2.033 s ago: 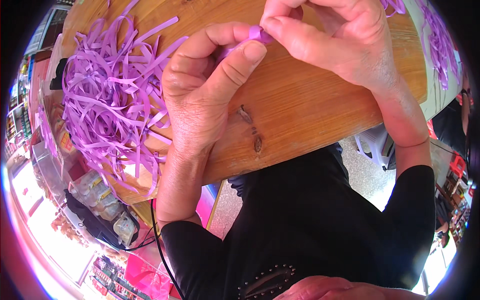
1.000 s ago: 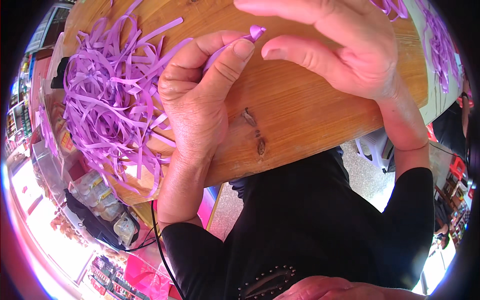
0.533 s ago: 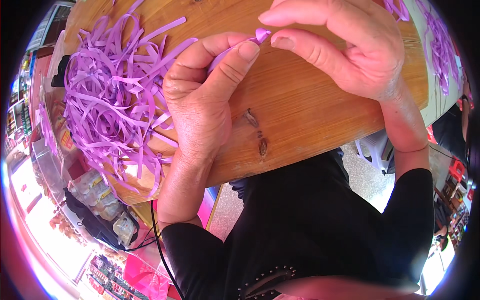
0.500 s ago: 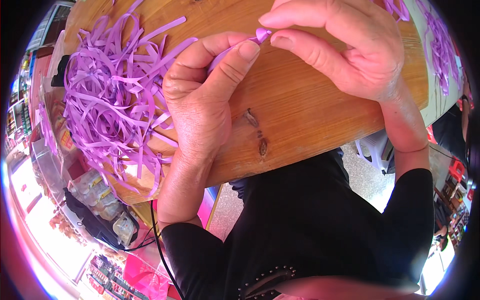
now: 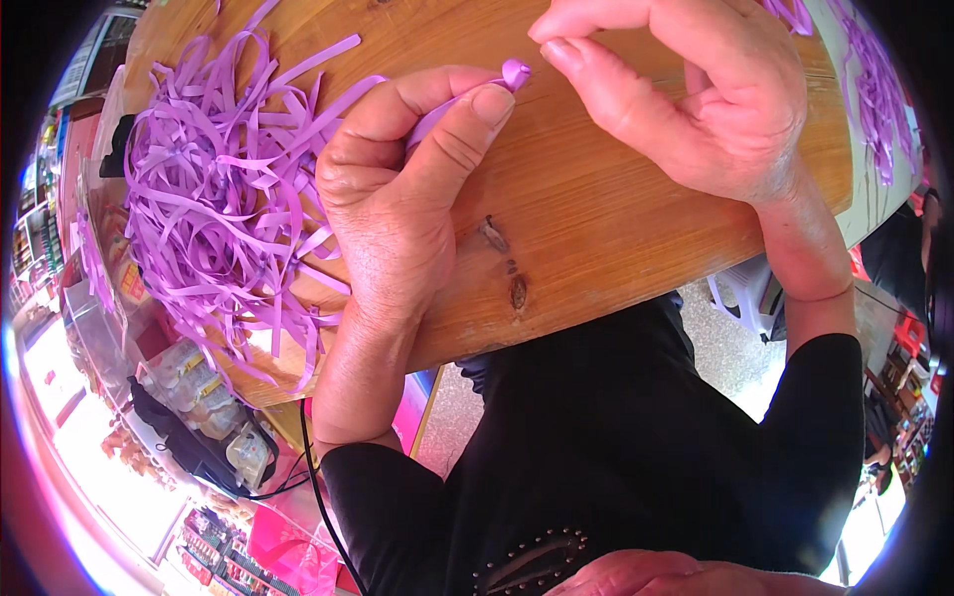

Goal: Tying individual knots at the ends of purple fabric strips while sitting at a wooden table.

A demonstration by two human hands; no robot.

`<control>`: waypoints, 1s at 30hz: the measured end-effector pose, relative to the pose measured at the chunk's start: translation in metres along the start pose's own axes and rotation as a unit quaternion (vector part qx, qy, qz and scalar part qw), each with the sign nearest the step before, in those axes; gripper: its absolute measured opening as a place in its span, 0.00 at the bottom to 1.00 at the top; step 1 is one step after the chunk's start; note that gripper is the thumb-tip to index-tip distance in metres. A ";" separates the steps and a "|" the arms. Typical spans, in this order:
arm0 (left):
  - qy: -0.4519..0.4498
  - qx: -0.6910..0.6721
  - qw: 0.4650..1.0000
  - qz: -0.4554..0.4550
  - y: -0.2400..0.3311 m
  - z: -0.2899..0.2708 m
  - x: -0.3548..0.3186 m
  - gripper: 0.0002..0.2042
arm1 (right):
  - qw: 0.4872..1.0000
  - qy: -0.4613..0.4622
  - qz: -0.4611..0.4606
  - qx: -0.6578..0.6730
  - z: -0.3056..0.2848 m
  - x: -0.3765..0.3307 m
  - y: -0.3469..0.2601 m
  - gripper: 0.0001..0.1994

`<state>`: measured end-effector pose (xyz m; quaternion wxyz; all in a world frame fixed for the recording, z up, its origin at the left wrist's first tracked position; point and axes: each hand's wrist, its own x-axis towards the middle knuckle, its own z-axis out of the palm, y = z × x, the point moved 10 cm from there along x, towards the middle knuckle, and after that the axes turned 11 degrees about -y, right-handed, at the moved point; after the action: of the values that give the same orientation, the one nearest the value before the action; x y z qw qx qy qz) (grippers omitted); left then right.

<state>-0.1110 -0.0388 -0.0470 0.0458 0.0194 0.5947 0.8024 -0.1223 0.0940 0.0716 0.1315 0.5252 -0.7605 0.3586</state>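
Observation:
Between the thumb and forefinger of my left hand (image 5: 397, 189) is a purple ribbon (image 5: 515, 74). Its end, wound into a small knot or bud, sticks up past the fingertips. My right hand (image 5: 696, 109) hovers just right of that bud, apart from it. Its thumb and forefinger meet in a pinch, and anything between them is too small to make out. Left of my left hand lies a big tangled heap of purple ribbons (image 5: 214, 189) on the wooden table (image 5: 596, 219).
More purple ribbons (image 5: 879, 109) hang over a pale surface at the far right. Clear packets and a black strap (image 5: 184, 437) are below the table's left edge. A black cable (image 5: 313, 477) runs down beside my left arm. A white plastic stool (image 5: 740, 303) stands right of my lap.
My right thumb and forefinger have come together from being apart, and the thumb has risen slightly. The left hand has shifted a little left with the ribbon, whose tip looks rounder.

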 end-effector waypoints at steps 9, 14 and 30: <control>0.036 0.017 0.999 0.023 0.005 0.001 0.002 0.05 | 0.989 -0.086 0.118 -0.005 0.000 0.000 0.009 0.14; -0.004 -0.013 1.000 -0.001 -0.002 0.002 0.001 0.05 | 0.991 -0.077 0.109 -0.011 0.001 -0.001 0.008 0.14; -0.015 0.043 0.999 0.024 0.004 0.006 -0.001 0.05 | 0.996 -0.047 0.070 -0.027 -0.004 -0.012 0.008 0.15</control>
<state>-0.1101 -0.0345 -0.0414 0.0351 0.0476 0.6271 0.7767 -0.1250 0.1066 0.0640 0.0847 0.4829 -0.8102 0.3212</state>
